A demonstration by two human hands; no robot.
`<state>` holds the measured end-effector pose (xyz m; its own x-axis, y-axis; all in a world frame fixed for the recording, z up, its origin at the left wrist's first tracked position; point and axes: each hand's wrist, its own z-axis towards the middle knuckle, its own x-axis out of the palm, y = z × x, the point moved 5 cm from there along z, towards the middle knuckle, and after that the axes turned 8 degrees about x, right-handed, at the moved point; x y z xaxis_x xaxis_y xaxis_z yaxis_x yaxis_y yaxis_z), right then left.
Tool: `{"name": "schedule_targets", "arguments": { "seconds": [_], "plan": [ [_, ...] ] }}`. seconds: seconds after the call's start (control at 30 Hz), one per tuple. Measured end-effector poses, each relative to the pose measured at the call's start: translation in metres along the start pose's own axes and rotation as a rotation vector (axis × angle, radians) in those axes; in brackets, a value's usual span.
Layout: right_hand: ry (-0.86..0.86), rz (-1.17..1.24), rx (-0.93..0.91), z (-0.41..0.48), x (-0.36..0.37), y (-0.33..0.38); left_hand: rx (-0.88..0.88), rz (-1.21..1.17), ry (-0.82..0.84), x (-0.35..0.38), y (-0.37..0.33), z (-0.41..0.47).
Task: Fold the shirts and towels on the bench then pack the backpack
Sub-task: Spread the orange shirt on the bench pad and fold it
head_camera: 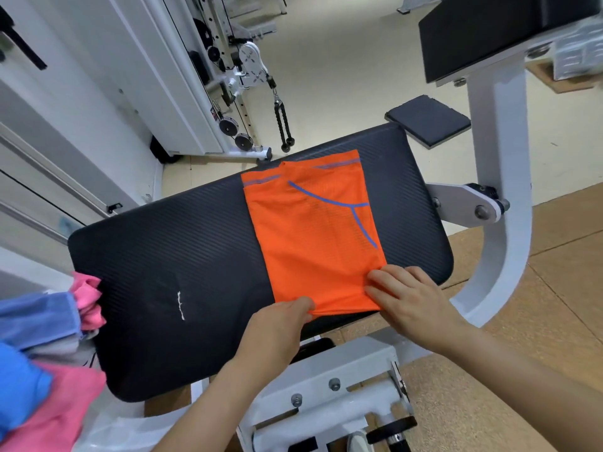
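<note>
Your left hand (281, 321) pinches the near edge of the shirt (313, 243), which lies folded in a strip across the bench (163, 256), right of centre frame. Your right hand (408, 298) lies on its near right corner; I cannot tell whether it grips. Clothes (42, 353) are piled at lower left.

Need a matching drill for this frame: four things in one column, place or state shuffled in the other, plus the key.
Things:
1. orange mesh shirt with blue lines
2. left hand
3. right hand
4. pile of pink and blue cloths

Place or state:
A. heaped at the left end of the black padded bench
B. pinches the shirt's near left corner
C. lies folded into a narrow strip across the bench
D. fingers lie on the shirt's near right corner

Pairs: 1-C, 2-B, 3-D, 4-A
</note>
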<state>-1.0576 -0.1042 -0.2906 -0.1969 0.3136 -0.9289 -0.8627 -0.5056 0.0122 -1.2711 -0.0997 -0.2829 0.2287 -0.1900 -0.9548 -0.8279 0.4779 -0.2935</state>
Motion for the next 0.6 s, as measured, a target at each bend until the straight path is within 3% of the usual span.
{"name": "schedule_targets", "arguments": {
  "seconds": [0.1,0.2,0.27,0.47,0.6],
  "plan": [
    [0.133,0.162,-0.001,-0.005,-0.007,-0.004,-0.029,-0.066,0.090,0.002,0.001,-0.009],
    [0.312,0.480,0.205,-0.004,-0.012,-0.014,0.026,-0.219,0.049,-0.006,-0.005,-0.020],
    [0.345,0.651,0.334,-0.002,-0.014,-0.021,0.036,-0.318,-0.022,-0.014,-0.007,-0.025],
    [0.237,1.245,0.644,0.011,-0.024,-0.036,-0.157,-0.713,-0.257,-0.040,0.007,-0.018],
    [0.034,1.241,0.793,0.041,-0.024,-0.038,-0.248,-0.643,-0.475,-0.072,0.024,0.009]
  ]
}}
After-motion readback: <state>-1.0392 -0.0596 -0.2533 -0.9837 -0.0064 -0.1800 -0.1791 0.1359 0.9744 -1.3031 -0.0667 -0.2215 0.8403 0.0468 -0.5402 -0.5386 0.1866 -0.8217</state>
